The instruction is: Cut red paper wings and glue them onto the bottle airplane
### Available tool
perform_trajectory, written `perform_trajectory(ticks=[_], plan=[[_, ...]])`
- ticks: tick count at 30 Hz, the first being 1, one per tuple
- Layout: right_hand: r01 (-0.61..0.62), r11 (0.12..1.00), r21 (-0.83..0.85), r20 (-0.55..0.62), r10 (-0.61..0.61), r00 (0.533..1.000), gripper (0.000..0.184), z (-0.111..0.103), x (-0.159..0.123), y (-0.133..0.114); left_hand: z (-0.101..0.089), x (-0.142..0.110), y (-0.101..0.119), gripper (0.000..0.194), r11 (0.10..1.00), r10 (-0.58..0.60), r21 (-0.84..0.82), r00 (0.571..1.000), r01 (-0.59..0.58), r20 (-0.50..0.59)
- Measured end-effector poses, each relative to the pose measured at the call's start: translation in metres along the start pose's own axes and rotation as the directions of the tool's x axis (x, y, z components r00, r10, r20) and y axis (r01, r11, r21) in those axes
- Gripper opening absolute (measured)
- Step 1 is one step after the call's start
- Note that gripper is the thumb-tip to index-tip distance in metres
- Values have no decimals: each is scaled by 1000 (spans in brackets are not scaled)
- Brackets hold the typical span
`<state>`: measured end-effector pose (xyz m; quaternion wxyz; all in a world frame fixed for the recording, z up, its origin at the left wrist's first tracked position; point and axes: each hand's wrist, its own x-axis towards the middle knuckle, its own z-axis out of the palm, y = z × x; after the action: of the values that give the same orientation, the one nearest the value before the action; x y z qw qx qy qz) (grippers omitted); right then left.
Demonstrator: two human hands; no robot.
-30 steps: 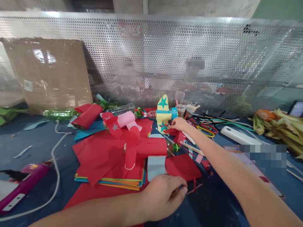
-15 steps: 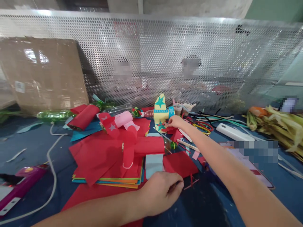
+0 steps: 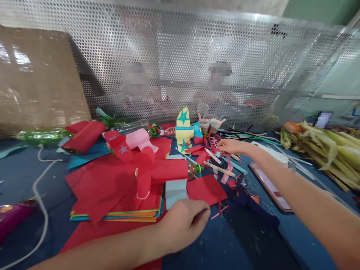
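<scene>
My left hand (image 3: 185,224) rests near the front of the table with its fingers curled, and nothing shows in them. Just beyond it lie a pale blue paper strip (image 3: 176,194) and a red paper square (image 3: 206,189). Behind, a plastic bottle wrapped in red paper (image 3: 170,169), with a green cap, lies on a stack of coloured sheets (image 3: 118,216). My right hand (image 3: 232,147) reaches far out, its fingertips pinched together among red paper scraps (image 3: 213,142); what they hold is too small to make out. Left of it stands a yellow paper-covered piece with teal stars (image 3: 184,131).
Behind the table rises a perforated metal screen (image 3: 174,56), with a cardboard box (image 3: 42,78) at left. Wooden sticks (image 3: 219,168), a phone (image 3: 270,187) and a corn-husk pile (image 3: 329,150) lie right. A white cable (image 3: 42,206) and green bottle (image 3: 42,135) lie left.
My right hand has moved right, from beside the yellow starred piece to the red scraps. The view has shifted slightly right. My left hand stays curled near the red paper.
</scene>
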<state>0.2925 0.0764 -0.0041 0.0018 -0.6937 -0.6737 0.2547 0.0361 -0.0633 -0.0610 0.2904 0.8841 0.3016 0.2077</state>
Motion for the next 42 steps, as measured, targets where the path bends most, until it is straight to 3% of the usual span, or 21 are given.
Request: perform_trajectory(ticks=[11, 20, 25, 29, 32, 36, 38, 42], plan=[[46, 931, -362, -4, -51, 999, 26, 20, -8, -31, -13, 5, 11, 26, 998, 18, 66, 999, -15, -41], [28, 878, -479, 27, -17, 999, 26, 0, -11, -8, -9, 3, 5, 25, 999, -10, 50, 1000, 10, -6], [-11, 877, -481, 32, 30, 999, 28, 7, -15, -3, -6, 4, 4, 24, 999, -21, 41, 1000, 20, 3], [-9, 928, -371, 5, 11, 1000, 27, 8, -15, -6, -7, 3, 6, 26, 999, -18, 35, 1000, 18, -2], [-13, 978, -210, -117, -12, 993, 22, -6, -20, -8, -10, 3, 7, 26, 999, -38, 16, 999, 38, -27], [88, 988, 124, -276, -51, 960, 19, -27, -45, -20, -16, 6, 5, 25, 958, -185, -240, 978, 159, -92], [186, 928, 324, -247, -107, 963, 18, -24, -64, -33, -17, 9, 5, 32, 861, -257, -471, 964, 193, -73], [267, 713, 649, -116, -254, 960, 17, 13, -95, -61, -18, 11, 10, 47, 511, -253, -829, 962, 227, 108]])
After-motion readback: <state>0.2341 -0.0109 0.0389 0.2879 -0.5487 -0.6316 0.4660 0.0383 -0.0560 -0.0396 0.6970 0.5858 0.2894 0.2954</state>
